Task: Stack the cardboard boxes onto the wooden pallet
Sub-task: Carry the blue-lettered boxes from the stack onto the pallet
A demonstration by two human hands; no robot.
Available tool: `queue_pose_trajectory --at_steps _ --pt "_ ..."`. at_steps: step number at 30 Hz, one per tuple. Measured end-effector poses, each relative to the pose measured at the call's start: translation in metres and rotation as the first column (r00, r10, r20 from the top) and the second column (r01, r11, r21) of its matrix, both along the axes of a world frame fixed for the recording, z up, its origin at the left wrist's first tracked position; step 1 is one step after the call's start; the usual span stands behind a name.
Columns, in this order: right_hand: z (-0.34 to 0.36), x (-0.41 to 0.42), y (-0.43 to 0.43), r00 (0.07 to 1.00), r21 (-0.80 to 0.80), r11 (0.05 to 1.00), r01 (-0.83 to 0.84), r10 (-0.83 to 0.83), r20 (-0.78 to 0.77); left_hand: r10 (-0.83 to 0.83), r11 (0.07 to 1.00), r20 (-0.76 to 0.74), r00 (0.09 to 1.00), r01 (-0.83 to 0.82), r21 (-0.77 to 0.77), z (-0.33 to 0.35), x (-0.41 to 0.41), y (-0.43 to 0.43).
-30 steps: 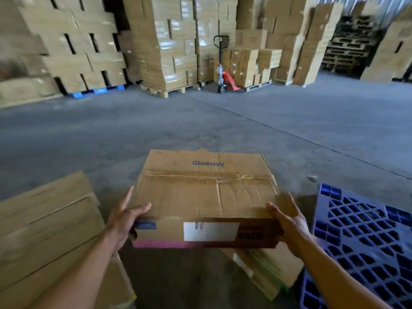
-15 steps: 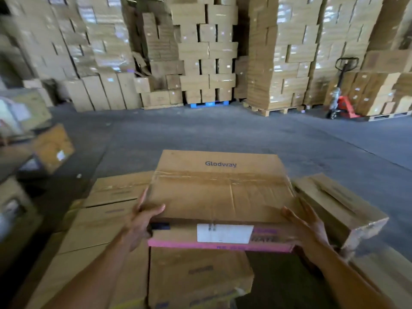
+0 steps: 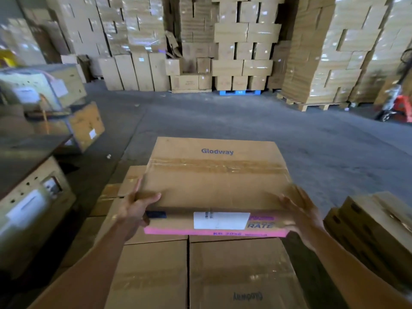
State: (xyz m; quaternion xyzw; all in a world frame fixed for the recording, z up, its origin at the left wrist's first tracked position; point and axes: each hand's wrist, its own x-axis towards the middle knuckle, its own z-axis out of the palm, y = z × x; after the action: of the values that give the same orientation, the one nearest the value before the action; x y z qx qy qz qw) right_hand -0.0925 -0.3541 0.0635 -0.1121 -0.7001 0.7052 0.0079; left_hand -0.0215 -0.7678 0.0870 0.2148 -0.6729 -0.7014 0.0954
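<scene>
I carry a flat cardboard box point(image 3: 214, 181) printed "Glodway", with a taped seam, a white label and a pink strip on its near side. My left hand point(image 3: 136, 208) grips its near left corner, thumb on top. My right hand point(image 3: 298, 212) grips the near right corner. The box hangs above a layer of stacked cardboard boxes point(image 3: 240, 273) right in front of me. The wooden pallet under that stack is hidden.
More boxes point(image 3: 376, 226) lie at the right, and a crate-like box pile point(image 3: 33, 197) stands at the left. Tall walls of stacked boxes point(image 3: 240, 41) fill the back across a bare concrete floor point(image 3: 256, 121). An orange pallet jack point(image 3: 399, 105) stands far right.
My view has swung left, away from the blue plastic pallet. The carried box now hangs over the stack of boxes, and both hands keep the same hold.
</scene>
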Motion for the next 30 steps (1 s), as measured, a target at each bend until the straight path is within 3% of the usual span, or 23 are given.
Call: queue_pose_trajectory --at_steps 9,17,25,30 --pt "-0.036 -0.223 -0.086 0.998 -0.003 0.998 -0.061 0.061 -0.006 0.056 0.997 -0.023 0.998 -0.055 0.046 -0.029 -0.203 -0.076" --pt "-0.116 -0.375 -0.155 0.998 0.005 0.999 -0.049 0.049 0.034 0.268 0.963 0.047 0.962 -0.269 0.006 -0.118 -0.343 -0.136" --pt "-0.202 -0.448 -0.214 0.996 0.03 0.999 -0.033 0.031 0.079 0.336 0.942 0.055 0.94 -0.334 -0.042 -0.208 -0.414 -0.181" --pt "-0.246 -0.451 -0.226 0.993 0.081 0.996 -0.046 0.037 0.113 0.301 0.951 0.1 0.948 -0.306 0.046 -0.251 -0.42 -0.195"
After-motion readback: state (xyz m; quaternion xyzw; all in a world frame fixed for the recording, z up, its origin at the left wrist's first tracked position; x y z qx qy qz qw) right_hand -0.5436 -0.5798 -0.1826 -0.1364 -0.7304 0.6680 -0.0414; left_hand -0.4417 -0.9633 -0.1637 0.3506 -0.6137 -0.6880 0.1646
